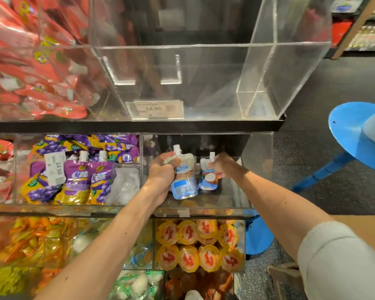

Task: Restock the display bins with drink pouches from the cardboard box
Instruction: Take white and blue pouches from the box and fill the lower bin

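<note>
Hands first: the left hand (162,169) is curled tight round the upper body of a white-and-blue soft plastic drink pouch with a white screw spout (185,180), and the right hand (220,164) pinches the top of a second white-and-blue spouted pouch printed with a brown coconut (208,178) just beside it. Both pouches are held spout up, probably so that they can be stood on their bases with the labels facing out. They hang low inside the clear acrylic display bin (258,152) that surrounds both hands, and I see no others in it, so the filling looks barely begun. Left of the left hand, past a clear divider, purple-and-yellow grape drink pouches (78,176) stand the same way, which suggests the pattern to copy. Above the hands sits a larger clear acrylic bin with a white 14.90 price tag (154,108). Below the forearms lie round yellow-rimmed jelly cups (188,245). Beyond the right arm stands a blue plastic stool (346,131). I cannot pick out the cardboard box with certainty.
</note>
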Demonstrator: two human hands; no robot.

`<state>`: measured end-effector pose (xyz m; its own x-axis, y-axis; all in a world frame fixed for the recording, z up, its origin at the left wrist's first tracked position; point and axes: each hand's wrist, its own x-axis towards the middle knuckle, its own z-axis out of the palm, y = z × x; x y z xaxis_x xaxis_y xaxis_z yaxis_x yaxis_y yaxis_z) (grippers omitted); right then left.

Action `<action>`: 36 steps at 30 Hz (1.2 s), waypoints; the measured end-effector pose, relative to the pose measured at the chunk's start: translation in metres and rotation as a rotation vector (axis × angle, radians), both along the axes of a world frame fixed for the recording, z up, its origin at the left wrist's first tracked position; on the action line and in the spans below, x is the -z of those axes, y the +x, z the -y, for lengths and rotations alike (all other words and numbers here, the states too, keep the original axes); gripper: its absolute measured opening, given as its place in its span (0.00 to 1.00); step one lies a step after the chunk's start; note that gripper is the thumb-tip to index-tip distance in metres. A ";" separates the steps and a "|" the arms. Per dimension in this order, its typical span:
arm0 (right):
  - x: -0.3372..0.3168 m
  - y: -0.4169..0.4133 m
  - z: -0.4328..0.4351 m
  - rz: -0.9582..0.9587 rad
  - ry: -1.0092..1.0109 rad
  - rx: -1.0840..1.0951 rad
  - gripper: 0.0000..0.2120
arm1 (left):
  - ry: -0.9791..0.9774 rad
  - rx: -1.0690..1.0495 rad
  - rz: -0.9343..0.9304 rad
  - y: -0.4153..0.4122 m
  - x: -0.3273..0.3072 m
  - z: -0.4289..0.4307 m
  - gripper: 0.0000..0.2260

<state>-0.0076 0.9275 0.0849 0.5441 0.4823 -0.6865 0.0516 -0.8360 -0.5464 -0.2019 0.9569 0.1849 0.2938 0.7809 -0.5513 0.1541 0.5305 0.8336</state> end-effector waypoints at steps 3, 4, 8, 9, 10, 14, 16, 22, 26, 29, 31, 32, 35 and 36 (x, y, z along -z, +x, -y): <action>0.012 0.004 -0.003 0.078 -0.031 -0.011 0.14 | 0.027 0.030 -0.007 -0.003 0.002 -0.001 0.10; 0.010 0.002 -0.001 0.174 -0.048 -0.029 0.15 | 0.034 0.047 -0.012 -0.004 0.002 -0.001 0.10; -0.004 -0.005 0.017 0.540 -0.027 -0.186 0.24 | 0.018 0.091 -0.007 0.003 0.001 0.000 0.08; -0.014 -0.010 0.021 0.588 0.024 -0.220 0.22 | 0.016 0.096 0.000 0.005 0.001 0.001 0.08; -0.030 -0.017 0.027 0.584 0.087 -0.240 0.19 | 0.021 0.108 0.006 0.008 0.001 0.001 0.07; -0.104 -0.060 0.063 -0.068 0.388 -0.091 0.17 | 0.095 0.180 0.036 0.025 0.000 0.009 0.09; -0.112 -0.066 0.082 -0.129 0.442 -0.147 0.05 | 0.145 0.255 0.018 0.034 0.000 0.014 0.09; -0.088 -0.032 0.097 0.386 0.185 -0.088 0.27 | 0.270 0.318 -0.107 0.047 0.002 0.016 0.08; -0.066 -0.017 0.079 0.599 -0.048 -0.158 0.19 | 0.283 0.322 -0.146 0.036 0.004 0.005 0.12; -0.050 -0.012 0.064 0.568 -0.124 -0.199 0.16 | 0.275 0.322 -0.114 0.029 -0.003 0.000 0.13; -0.041 -0.009 0.057 0.462 -0.144 -0.238 0.16 | 0.275 0.341 -0.106 0.024 -0.009 0.000 0.13; -0.035 -0.008 0.055 0.369 -0.130 -0.230 0.16 | 0.275 0.352 -0.103 0.021 -0.011 0.001 0.13; -0.016 -0.004 0.049 0.191 -0.136 -0.182 0.18 | 0.277 0.364 -0.107 0.014 -0.015 0.005 0.14; -0.011 -0.001 0.047 0.173 -0.150 -0.164 0.19 | 0.273 0.362 -0.112 0.013 -0.014 0.005 0.14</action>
<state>-0.0090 0.8806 0.0954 0.5820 0.4740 -0.6607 0.2746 -0.8794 -0.3890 -0.1887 0.9519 0.1988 0.5242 0.7602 -0.3839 0.3859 0.1898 0.9028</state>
